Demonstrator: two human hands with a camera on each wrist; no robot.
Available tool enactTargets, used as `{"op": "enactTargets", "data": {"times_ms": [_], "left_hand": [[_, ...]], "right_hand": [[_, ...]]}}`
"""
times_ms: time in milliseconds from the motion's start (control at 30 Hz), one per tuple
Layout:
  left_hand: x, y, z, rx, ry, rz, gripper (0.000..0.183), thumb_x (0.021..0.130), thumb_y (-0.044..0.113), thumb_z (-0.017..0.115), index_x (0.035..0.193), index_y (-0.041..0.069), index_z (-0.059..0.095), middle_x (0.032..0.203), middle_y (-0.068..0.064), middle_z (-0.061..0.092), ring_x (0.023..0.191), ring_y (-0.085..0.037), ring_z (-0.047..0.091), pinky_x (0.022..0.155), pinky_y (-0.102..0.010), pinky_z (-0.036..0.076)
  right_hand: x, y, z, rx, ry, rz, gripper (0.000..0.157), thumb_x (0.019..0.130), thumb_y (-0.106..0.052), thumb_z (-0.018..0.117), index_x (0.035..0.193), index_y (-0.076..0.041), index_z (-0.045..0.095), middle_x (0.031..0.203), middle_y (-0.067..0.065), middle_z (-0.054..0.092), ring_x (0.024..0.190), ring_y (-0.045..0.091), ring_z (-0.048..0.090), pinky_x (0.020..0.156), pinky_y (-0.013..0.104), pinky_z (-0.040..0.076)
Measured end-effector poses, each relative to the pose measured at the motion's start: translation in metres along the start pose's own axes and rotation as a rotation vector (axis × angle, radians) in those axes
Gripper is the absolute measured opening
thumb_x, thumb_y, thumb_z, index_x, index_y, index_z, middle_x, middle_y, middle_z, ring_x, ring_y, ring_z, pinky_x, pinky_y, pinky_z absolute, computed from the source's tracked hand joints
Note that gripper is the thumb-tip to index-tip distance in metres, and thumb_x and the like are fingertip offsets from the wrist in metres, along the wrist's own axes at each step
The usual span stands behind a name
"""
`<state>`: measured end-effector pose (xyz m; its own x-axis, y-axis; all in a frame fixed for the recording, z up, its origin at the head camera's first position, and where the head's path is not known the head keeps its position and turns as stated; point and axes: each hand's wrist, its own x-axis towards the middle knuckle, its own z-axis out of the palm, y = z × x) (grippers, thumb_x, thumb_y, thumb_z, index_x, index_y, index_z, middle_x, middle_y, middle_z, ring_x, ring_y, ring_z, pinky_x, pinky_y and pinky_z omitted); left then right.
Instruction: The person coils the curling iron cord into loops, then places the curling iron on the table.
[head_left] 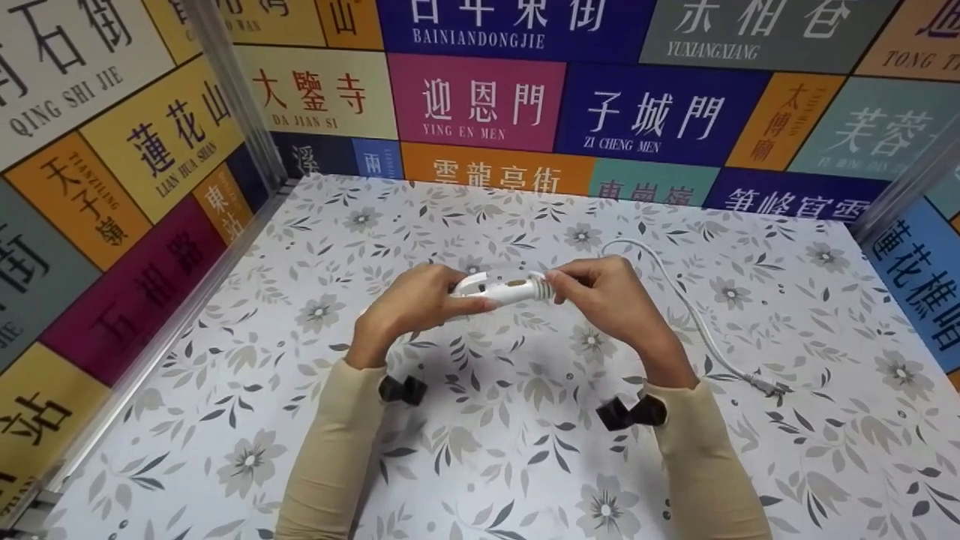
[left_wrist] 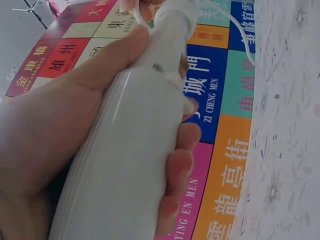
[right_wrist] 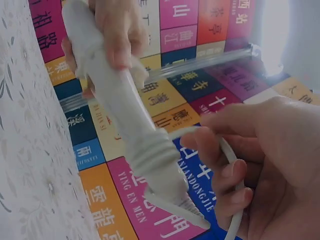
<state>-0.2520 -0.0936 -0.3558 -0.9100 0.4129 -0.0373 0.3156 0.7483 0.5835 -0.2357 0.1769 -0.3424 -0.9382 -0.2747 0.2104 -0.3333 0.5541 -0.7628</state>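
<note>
Above the flowered worktop (head_left: 487,457), the fingers of the left hand (head_left: 421,300) wrap a white appliance (left_wrist: 125,160), while those of the right hand (head_left: 611,298) curl round its cord (right_wrist: 236,222); a hard tug could strain the cord near the ridged collar (right_wrist: 151,151) or twist the appliance loose.

soft shadows lie on the bright worktop (head_left: 510,465), and white glare (right_wrist: 275,35) marks the right wrist view's upper right.

A white appliance (head_left: 508,292) with a ribbed neck is being held nearly level above the tabletop (head_left: 480,450), its white cord (head_left: 685,304) trailing to a plug (head_left: 769,386).
</note>
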Motion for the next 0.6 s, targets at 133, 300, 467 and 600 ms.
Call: {"op": "enactTargets", "data": {"times_ms": [133,300,467,600], "left_hand": [[0.001,0.000,0.000,0.005,0.078,-0.032,0.044,0.086,0.061,0.069,0.093,0.017,0.070,0.077,0.000,0.058,0.064,-0.017,0.050,0.057,-0.030,0.040],[0.001,0.002,-0.003,-0.059,0.123,-0.091,0.044,0.087,0.062,0.067,0.094,0.018,0.067,0.077,0.000,0.057,0.064,-0.016,0.051,0.056,-0.030,0.041],[0.001,0.006,-0.006,-0.233,0.159,-0.151,0.045,0.087,0.060,0.068,0.101,0.017,0.068,0.078,-0.003,0.062,0.063,-0.016,0.056,0.052,-0.028,0.043],[-0.001,0.006,-0.008,-0.316,0.167,-0.144,0.043,0.089,0.055,0.068,0.106,0.016,0.071,0.081,-0.005,0.065,0.063,-0.016,0.057,0.052,-0.027,0.045]], "right_hand": [[0.000,-0.001,0.002,0.042,-0.003,-0.024,0.032,0.101,-0.027,0.060,0.079,-0.010,0.076,0.058,-0.001,0.051,0.052,0.012,0.042,0.046,0.023,0.031],[0.003,0.002,0.003,0.130,-0.052,-0.026,0.029,0.102,-0.026,0.059,0.091,-0.006,0.078,0.075,0.006,0.071,0.063,0.014,0.062,0.057,0.023,0.048],[0.007,0.009,0.005,0.251,-0.118,-0.044,0.027,0.102,-0.021,0.059,0.103,0.001,0.076,0.087,0.014,0.074,0.074,0.014,0.071,0.075,0.029,0.059],[0.010,0.021,0.006,0.304,-0.173,-0.065,0.027,0.102,-0.018,0.058,0.106,0.003,0.074,0.091,0.015,0.075,0.081,0.015,0.073,0.081,0.030,0.060]]}}
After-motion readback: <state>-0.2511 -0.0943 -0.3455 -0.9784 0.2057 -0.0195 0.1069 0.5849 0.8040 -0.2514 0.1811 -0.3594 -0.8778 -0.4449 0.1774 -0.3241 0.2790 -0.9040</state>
